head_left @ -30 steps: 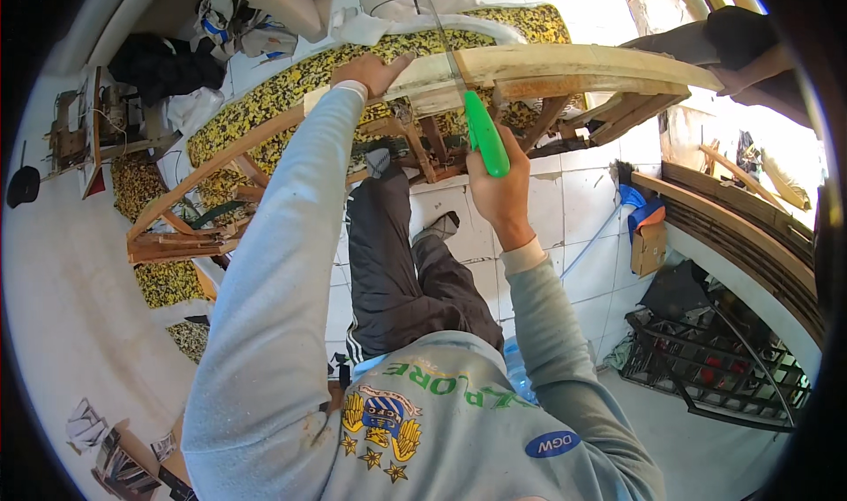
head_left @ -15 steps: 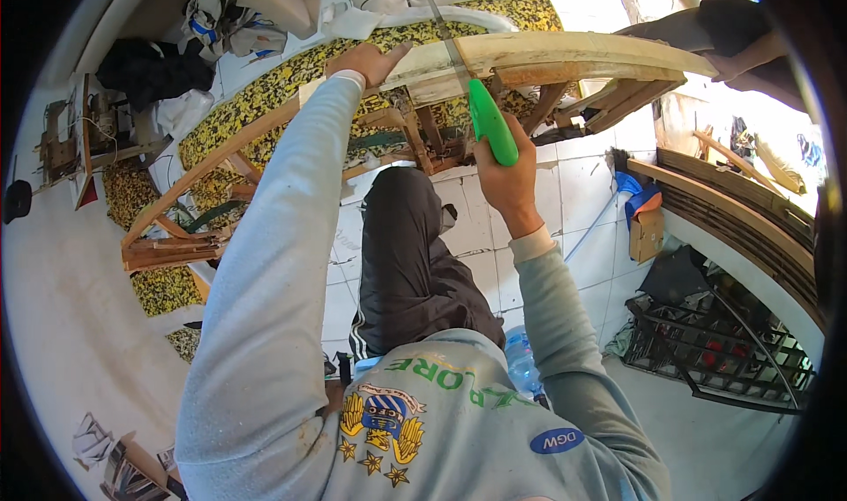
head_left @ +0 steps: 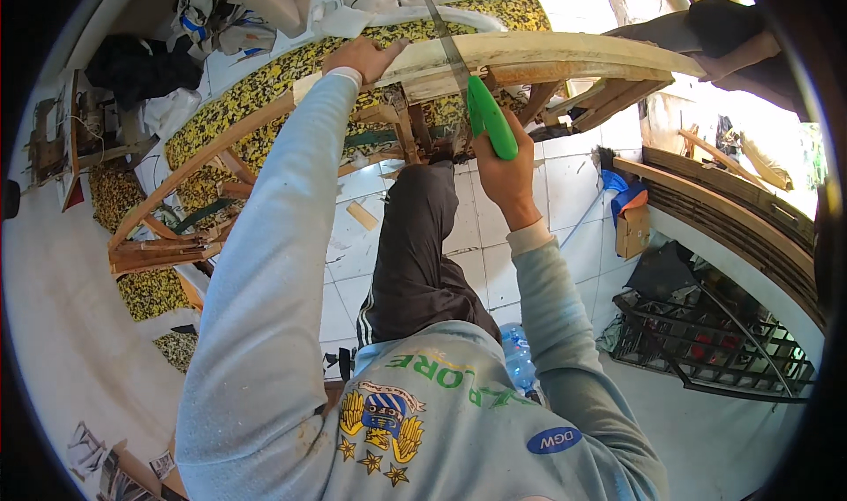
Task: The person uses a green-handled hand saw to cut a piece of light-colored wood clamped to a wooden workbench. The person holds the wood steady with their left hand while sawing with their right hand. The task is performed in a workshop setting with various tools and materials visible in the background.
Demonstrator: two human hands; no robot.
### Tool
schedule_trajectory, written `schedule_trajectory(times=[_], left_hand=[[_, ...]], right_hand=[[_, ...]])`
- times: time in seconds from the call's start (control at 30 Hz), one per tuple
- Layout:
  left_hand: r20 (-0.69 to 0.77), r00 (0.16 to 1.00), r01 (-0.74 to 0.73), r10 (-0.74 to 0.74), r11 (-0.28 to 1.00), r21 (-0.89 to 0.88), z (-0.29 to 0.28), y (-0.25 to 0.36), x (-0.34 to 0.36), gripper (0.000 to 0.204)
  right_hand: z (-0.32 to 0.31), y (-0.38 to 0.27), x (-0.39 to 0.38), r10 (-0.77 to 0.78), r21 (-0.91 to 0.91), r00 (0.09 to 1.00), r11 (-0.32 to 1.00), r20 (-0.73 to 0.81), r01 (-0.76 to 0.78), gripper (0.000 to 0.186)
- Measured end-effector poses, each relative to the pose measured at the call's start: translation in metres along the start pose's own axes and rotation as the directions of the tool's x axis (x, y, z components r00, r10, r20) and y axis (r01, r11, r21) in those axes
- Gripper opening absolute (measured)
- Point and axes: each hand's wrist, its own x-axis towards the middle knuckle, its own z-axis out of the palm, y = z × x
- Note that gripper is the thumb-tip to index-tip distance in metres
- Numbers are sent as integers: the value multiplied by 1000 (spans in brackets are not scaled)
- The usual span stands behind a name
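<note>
While a curved wooden frame (head_left: 547,51) arches across the upper half of the view, speckled yellow-and-black foam (head_left: 238,104) lies beyond and beneath it, toward the upper left. A green-handled handsaw (head_left: 485,113) crosses the frame at upper centre, blade pointing to the top edge. Just below, the right hand (head_left: 509,170) is closed around its handle. The left hand (head_left: 360,58) lies on the frame left of the blade, thumb outstretched; with fingertips hidden, its grip cannot be told.

The frame (head_left: 538,48) is wooden, long and arched, pale along its top, with browner struts. The saw (head_left: 482,106), green-handled, slants across the frame, handle on the near side, grey blade reaching past the far edge.
</note>
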Motion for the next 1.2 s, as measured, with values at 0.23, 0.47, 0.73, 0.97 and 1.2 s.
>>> schedule_trajectory(times=[0.23,0.47,0.73,0.97,1.2], left_hand=[[-38,884,-467,466,884,-14,5,-8,-14,86],[23,972,-236,236,959,154,11,15,-16,101],[35,980,-197,194,968,152,2,17,-23,100],[44,976,-217,212,965,146,-9,16,-15,105],[86,981,-187,175,968,166,-10,22,-24,104]], right_hand=[[4,1,-4,-48,-15,998,999,-44,47,34],[15,-15,-9,-26,-28,994,999,-105,23,39],[18,-35,-8,18,-8,989,1000,-145,-19,38],[9,-33,11,150,5,988,989,-27,-150,49],[22,-39,-3,144,-31,986,989,-80,-147,52]])
